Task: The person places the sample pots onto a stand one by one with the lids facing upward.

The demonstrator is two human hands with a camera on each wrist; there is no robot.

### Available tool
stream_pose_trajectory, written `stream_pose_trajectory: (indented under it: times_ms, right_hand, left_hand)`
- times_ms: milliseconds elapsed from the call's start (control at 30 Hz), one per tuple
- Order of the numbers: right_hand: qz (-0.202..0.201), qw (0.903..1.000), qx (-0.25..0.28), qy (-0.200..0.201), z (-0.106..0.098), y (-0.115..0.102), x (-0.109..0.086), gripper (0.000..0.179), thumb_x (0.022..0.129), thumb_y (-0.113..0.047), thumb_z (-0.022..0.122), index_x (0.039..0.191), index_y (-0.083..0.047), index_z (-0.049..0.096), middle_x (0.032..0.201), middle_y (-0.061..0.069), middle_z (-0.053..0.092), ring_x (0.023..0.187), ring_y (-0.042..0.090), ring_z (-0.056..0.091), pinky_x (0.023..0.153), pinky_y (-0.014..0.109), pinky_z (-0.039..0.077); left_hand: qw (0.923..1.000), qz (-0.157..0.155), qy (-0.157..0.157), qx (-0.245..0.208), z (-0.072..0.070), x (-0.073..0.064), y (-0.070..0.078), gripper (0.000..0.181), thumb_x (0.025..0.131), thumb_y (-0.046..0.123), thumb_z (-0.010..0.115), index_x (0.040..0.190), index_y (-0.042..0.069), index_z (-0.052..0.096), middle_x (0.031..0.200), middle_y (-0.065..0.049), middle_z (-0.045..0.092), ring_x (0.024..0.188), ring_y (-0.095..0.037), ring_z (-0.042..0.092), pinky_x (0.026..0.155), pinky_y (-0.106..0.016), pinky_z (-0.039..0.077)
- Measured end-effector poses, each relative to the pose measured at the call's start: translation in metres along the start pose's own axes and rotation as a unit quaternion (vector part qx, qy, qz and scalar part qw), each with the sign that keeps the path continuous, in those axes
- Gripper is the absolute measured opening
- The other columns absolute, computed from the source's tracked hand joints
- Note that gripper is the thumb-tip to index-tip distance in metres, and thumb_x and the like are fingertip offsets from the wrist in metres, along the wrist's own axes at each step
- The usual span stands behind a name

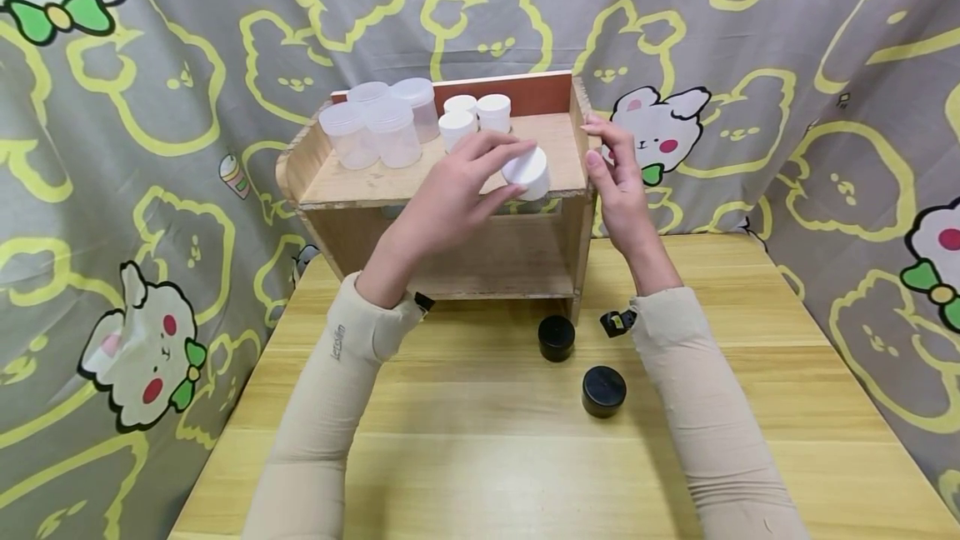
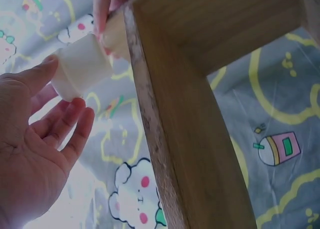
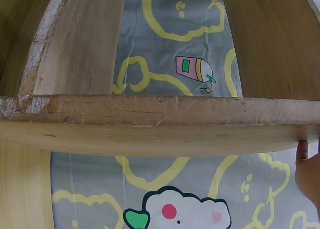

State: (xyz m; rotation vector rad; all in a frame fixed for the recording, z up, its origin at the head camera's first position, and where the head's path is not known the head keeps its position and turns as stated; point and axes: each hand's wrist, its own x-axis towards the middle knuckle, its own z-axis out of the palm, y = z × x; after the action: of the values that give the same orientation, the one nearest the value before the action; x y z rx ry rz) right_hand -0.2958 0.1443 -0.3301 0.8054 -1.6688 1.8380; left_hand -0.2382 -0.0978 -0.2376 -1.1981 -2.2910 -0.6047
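Observation:
My left hand (image 1: pixel 457 190) pinches a white jar (image 1: pixel 531 176) between thumb and fingers, at the front right edge of the wooden shelf's (image 1: pixel 442 183) top board. Seen from the left wrist, that jar (image 2: pixel 82 66) is tilted beside the shelf's side panel (image 2: pixel 155 119). My right hand (image 1: pixel 622 190) rests with its fingertips against the right side panel near the top. In the right wrist view only a fingertip (image 3: pixel 303 151) of it shows, at the panel's edge. Behind my left hand stand several white jars (image 1: pixel 493 112) on the top board.
Several translucent containers (image 1: pixel 400 136) with lids stand on the left of the top board. Two black jars sit on the wooden table (image 1: pixel 465 457): one black jar (image 1: pixel 557 338) by the shelf's foot, another black jar (image 1: pixel 603 392) nearer. A patterned curtain (image 1: pixel 180 215) surrounds the table.

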Motion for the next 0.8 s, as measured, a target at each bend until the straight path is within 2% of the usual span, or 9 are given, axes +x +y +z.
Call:
stream_pose_trajectory:
  times_ms: [333,567,800]
  right_hand:
    - [-0.012,0.9998,-0.014,0.002,0.000,0.001,0.001,0.035,0.107,-0.011,0.050,0.138,0.005,0.049,0.152,0.001,0.046,0.147,0.020,0.037,0.115,0.036,0.036]
    - [-0.011,0.9999,-0.003,0.001,0.000,0.000,0.001,0.035,0.107,-0.010,0.049,0.138,0.006,0.048,0.151,0.001,0.046,0.144,0.020,0.039,0.112,0.034,0.038]
    - [-0.005,1.0000,0.003,0.001,0.000,0.000,0.001,0.034,0.107,-0.011,0.050,0.138,0.003,0.050,0.152,0.002,0.045,0.144,0.020,0.039,0.111,0.032,0.037]
  left_hand:
    - [0.9993,-0.029,0.012,0.019,-0.007,0.014,-0.021,0.047,0.099,0.022,0.071,0.143,0.006,0.062,0.135,-0.013,0.062,0.125,-0.027,0.056,0.104,-0.036,0.049]
    - [0.9978,-0.064,0.011,0.014,-0.011,0.025,-0.035,0.048,0.099,0.022,0.072,0.143,0.007,0.062,0.133,-0.014,0.062,0.126,-0.028,0.053,0.103,-0.037,0.047]
    - [0.9969,-0.071,0.013,0.029,-0.014,0.035,-0.047,0.048,0.099,0.023,0.072,0.143,0.008,0.063,0.134,-0.011,0.064,0.126,-0.027,0.055,0.105,-0.035,0.047]
